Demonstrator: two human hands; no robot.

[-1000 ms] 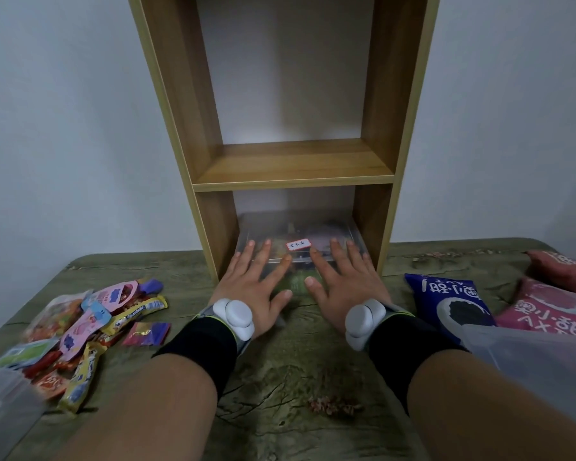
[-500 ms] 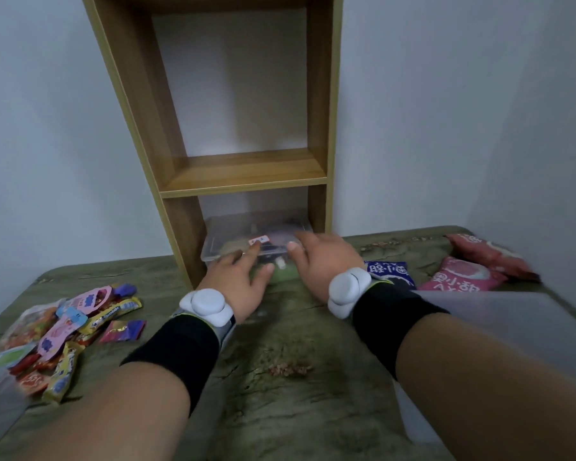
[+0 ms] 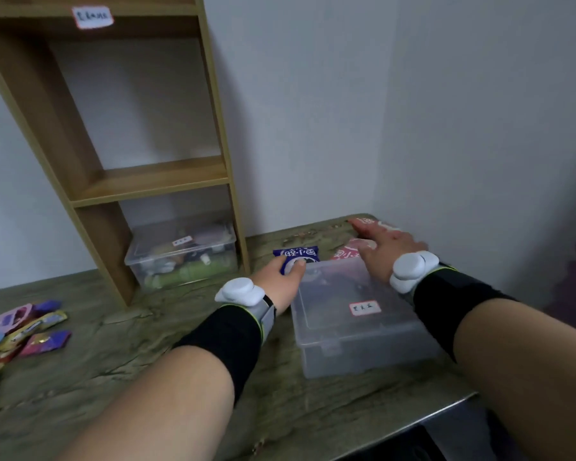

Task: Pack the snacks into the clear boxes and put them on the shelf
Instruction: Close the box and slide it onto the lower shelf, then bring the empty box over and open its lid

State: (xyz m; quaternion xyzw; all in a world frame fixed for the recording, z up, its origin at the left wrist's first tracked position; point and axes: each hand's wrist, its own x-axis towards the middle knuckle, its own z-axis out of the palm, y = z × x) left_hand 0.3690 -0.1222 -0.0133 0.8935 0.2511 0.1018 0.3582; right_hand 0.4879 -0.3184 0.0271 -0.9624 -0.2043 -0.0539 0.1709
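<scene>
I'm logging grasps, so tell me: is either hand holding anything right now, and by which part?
The left hand grips the blue snack bag at its near left corner. The right hand is spread open over the pink bags, holding nothing.

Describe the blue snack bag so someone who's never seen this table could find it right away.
Start at the tall wooden shelf against the wall, then look right of its base on the table. The dark blue snack bag with white lettering lies flat there, just behind the lidded clear plastic box, under the left hand's fingertips. Its neighbours to the right are pink bags; it alone is blue.
</scene>
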